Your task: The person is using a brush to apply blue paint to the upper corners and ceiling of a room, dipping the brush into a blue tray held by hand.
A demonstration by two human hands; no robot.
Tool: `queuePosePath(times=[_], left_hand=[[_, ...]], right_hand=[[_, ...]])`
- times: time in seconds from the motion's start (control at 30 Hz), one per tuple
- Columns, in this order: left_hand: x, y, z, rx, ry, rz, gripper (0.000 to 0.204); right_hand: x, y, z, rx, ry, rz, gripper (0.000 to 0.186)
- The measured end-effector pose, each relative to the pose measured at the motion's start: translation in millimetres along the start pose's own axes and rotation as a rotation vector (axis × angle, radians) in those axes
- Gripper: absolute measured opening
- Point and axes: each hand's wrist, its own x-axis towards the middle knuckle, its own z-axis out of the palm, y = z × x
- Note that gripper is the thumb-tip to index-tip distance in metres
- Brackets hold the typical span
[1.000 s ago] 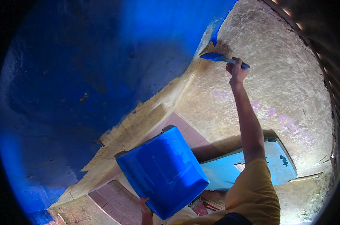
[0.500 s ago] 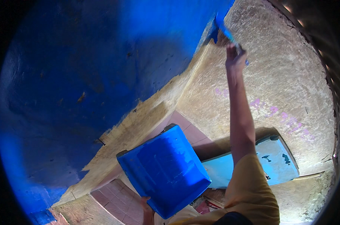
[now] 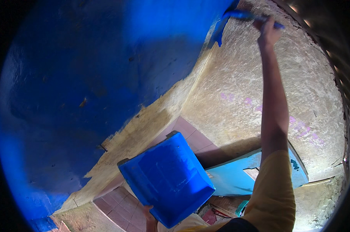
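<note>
userA: ok so what's the right grip [image 3: 268, 34] up to?

userB: Fingers curled round the handle of a paintbrush [image 3: 240, 15], with the butt end poking out to the right of the grip. Bristle end is off to its left, by the edge where blue meets bare plaster. Pretty blurry there, so can't tell if it's actually touching.

userA: and the left grip [image 3: 148, 213]?

userB: Way down and left of the other one, hanging onto the near edge of a squarish blue tray [image 3: 196, 166]. Tray sits tilted, up and right of that grip, blue all over inside.

userA: what's further out?

userB: Pinkish tiles [image 3: 121, 205] just left of the left grip, light blue panel [image 3: 229, 178] to its right past the tray. Yellow sleeve [image 3: 273, 185] well below the right grip. Big blue-painted wall [image 3: 86, 77] left of the right grip, rough bare wall [image 3: 237, 77] below it with purple marks [image 3: 302, 125].
</note>
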Motion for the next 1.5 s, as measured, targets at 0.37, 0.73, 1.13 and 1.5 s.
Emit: queuePosePath(times=[0.37, 0.73, 1.13, 1.5], left_hand=[[-2, -3, 11, 0.015, 0.063, -0.038, 0.052], [31, -34, -35, -0.134, -0.086, -0.046, 0.05], [31, -36, -44, -0.144, -0.072, -0.124, 0.046], [35, -40, -41, -0.167, -0.058, -0.061, 0.051]], right_hand=[[-46, 40, -4, 0.676, 0.019, 0.426, 0.036], [-162, 66, -66, -0.079, 0.047, 0.584, 0.026], [29, -39, 4, 0.489, 0.191, 0.035, 0.025], [-30, 44, 0, 0.551, 0.256, 0.51, 0.04]])
